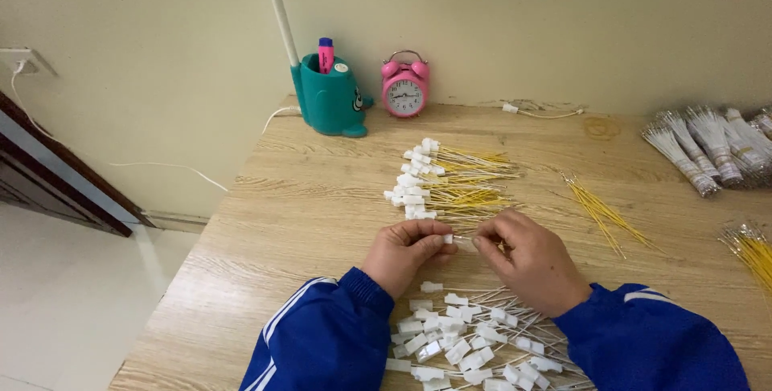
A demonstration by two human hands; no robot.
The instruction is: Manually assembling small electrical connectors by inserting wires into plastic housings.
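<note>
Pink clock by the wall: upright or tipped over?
Upright. The clock stands on its feet on the table, bells on top, dial facing the camera.

A pink alarm clock [404, 85] stands beside a teal lamp base [330, 98] holding a pink marker [325, 53].

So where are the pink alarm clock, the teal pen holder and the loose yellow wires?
pink alarm clock [404, 95], head view, on its white dial.
teal pen holder [328, 102], head view, on its front wall.
loose yellow wires [603, 212], head view, on the middle of the bunch.
</note>
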